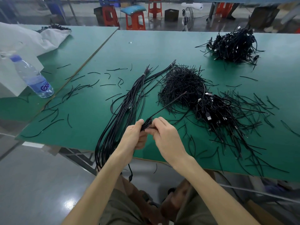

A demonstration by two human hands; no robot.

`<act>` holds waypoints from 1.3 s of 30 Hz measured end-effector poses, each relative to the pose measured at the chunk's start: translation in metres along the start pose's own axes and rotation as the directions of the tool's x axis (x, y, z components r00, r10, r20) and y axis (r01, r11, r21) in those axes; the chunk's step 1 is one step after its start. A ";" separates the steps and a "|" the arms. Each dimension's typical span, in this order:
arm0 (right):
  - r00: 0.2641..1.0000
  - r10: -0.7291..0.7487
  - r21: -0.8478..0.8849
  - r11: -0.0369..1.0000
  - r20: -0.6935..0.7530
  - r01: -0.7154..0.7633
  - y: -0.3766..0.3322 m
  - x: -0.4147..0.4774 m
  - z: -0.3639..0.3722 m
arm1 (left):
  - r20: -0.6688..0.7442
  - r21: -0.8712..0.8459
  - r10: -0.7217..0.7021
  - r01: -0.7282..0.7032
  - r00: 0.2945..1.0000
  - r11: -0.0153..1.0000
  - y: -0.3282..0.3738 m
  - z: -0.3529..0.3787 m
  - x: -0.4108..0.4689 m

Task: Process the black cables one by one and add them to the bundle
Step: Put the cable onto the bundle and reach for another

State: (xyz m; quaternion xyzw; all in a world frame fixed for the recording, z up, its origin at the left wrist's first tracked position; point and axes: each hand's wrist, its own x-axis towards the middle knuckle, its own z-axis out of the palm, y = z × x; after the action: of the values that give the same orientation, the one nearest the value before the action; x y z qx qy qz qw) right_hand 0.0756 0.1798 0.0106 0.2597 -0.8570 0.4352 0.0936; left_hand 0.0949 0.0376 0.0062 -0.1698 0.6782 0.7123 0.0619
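Observation:
Above the table's near edge my left hand (135, 135) grips a small coiled black cable (146, 123). My right hand (164, 133) pinches the same cable from the right, and one thin end (170, 104) sticks up and away toward the far right. To the left lies the long bundle of black cables (129, 101), tied with pale bands at its far ends and drooping over the table's front edge. To the right lies a heap of coiled cables with USB plugs (212, 111).
A mound of thin black ties (181, 83) sits behind the heap, and another cable pile (233, 46) lies far right. Loose black offcuts litter the green table (90, 120). A water bottle (32, 77) and white bags (24, 41) are on the left. Stools stand beyond.

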 end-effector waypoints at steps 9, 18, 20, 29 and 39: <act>0.968 -0.250 -0.396 0.893 -0.038 0.215 -0.003 -0.008 0.006 | -0.058 0.051 0.023 -0.020 0.998 0.998 0.003 0.002 -0.003; 0.981 -0.190 -0.328 0.930 -0.035 0.169 0.003 -0.005 -0.008 | 0.147 0.300 0.276 -0.309 0.950 0.903 0.011 -0.017 -0.004; 0.985 -0.171 -0.258 0.953 -0.039 0.155 0.004 -0.003 -0.011 | 0.192 0.172 0.229 -0.263 0.954 0.949 0.013 -0.023 -0.007; 0.976 -0.177 -0.126 0.979 -0.127 0.162 0.006 0.002 -0.020 | 0.331 0.157 0.382 -0.450 0.863 0.879 0.023 -0.024 -0.014; 0.979 -0.141 0.030 0.989 -0.148 0.146 0.010 -0.002 -0.022 | 0.392 0.463 0.541 -0.668 0.744 0.583 0.028 -0.006 -0.004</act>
State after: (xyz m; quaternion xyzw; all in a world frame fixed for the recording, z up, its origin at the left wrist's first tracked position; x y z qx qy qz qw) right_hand 0.0702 0.2030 0.0158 0.2903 -0.8180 0.4622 0.1817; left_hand 0.0902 0.0305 0.0336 0.1754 0.8662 0.4633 -0.0663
